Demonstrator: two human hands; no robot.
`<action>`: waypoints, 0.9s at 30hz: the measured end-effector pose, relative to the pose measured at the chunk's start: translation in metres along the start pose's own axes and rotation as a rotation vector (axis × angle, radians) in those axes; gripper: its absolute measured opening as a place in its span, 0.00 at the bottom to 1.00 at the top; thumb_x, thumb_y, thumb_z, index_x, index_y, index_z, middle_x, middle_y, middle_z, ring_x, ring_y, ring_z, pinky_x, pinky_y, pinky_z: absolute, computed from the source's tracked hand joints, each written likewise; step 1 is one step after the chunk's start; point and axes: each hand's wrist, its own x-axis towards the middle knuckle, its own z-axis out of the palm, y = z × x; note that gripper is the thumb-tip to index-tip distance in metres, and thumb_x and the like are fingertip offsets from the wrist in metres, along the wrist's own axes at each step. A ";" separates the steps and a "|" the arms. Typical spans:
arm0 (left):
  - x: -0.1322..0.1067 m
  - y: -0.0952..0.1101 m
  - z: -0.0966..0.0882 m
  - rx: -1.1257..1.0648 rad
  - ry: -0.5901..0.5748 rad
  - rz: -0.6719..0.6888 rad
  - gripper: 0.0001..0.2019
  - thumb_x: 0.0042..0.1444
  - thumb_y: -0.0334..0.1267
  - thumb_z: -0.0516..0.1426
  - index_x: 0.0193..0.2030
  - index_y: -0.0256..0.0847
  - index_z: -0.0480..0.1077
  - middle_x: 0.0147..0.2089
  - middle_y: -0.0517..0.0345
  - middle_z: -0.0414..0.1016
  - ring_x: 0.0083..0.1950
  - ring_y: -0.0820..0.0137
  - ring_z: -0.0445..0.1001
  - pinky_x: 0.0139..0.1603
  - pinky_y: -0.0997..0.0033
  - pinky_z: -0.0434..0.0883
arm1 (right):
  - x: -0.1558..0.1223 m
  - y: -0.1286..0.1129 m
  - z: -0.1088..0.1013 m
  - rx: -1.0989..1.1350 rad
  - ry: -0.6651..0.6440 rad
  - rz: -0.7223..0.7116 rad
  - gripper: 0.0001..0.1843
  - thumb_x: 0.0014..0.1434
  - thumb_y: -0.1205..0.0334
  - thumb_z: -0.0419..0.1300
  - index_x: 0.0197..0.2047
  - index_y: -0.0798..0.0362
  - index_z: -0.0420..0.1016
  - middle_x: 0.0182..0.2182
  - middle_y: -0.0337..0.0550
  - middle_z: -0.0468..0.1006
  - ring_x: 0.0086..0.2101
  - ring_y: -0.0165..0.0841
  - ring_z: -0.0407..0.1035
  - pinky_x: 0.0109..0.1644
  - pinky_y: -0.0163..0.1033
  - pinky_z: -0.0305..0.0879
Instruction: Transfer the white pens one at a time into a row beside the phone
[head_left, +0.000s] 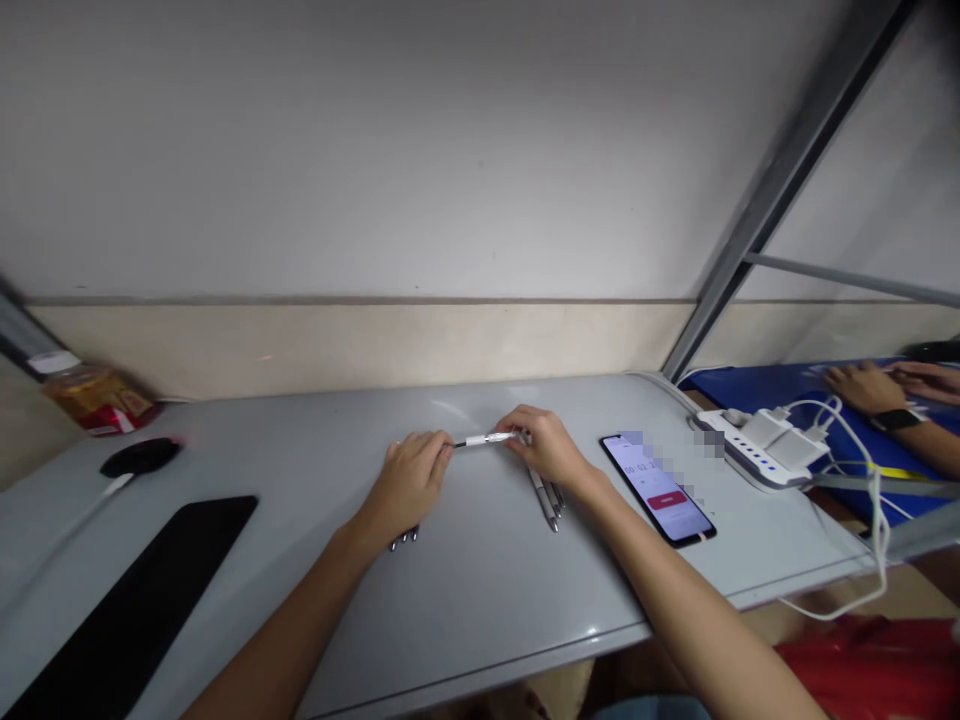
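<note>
A slim pen (480,440) with a white and clear barrel lies level between my two hands, above the grey table. My left hand (412,480) pinches its thin dark end between thumb and fingers. At the other end, my right hand (544,445) has its fingers closed on the clear part. Beneath the right hand, several grey pens (546,503) lie together on the table, partly hidden by the wrist. The tips of several more pens (405,540) stick out from under the left hand, their bodies covered by it.
To the right lies a phone (658,490) with a lit timer screen, near a white power strip (757,450) with cables. A black mat-like slab (142,610), a black mouse-shaped object (141,457) and a bottle (97,395) are left. Another person's hands (870,388) rest over a blue surface.
</note>
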 end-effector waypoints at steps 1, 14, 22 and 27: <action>0.000 0.000 0.000 0.003 0.005 -0.001 0.15 0.66 0.43 0.42 0.41 0.43 0.68 0.39 0.58 0.73 0.43 0.65 0.68 0.46 0.62 0.60 | 0.000 0.001 -0.001 -0.018 0.002 0.003 0.12 0.55 0.75 0.58 0.39 0.53 0.77 0.36 0.44 0.76 0.34 0.32 0.68 0.39 0.35 0.61; 0.000 -0.005 0.002 0.028 0.047 0.006 0.15 0.65 0.39 0.43 0.52 0.50 0.68 0.41 0.57 0.74 0.44 0.65 0.69 0.46 0.62 0.60 | -0.001 0.020 -0.010 -0.144 0.059 0.081 0.12 0.57 0.72 0.58 0.41 0.51 0.79 0.39 0.46 0.78 0.38 0.35 0.71 0.43 0.38 0.62; 0.000 -0.004 0.002 0.036 0.014 0.006 0.15 0.66 0.40 0.43 0.51 0.51 0.67 0.41 0.58 0.74 0.45 0.63 0.68 0.45 0.62 0.60 | -0.001 0.012 -0.008 -0.065 0.015 0.012 0.12 0.57 0.71 0.58 0.42 0.51 0.79 0.38 0.46 0.78 0.36 0.34 0.71 0.42 0.37 0.63; 0.000 0.001 0.003 0.015 0.003 -0.007 0.13 0.66 0.42 0.43 0.49 0.46 0.65 0.39 0.57 0.73 0.43 0.63 0.68 0.46 0.61 0.60 | 0.000 0.002 0.000 0.010 -0.016 -0.046 0.13 0.58 0.71 0.58 0.44 0.51 0.79 0.38 0.46 0.78 0.38 0.34 0.71 0.44 0.38 0.63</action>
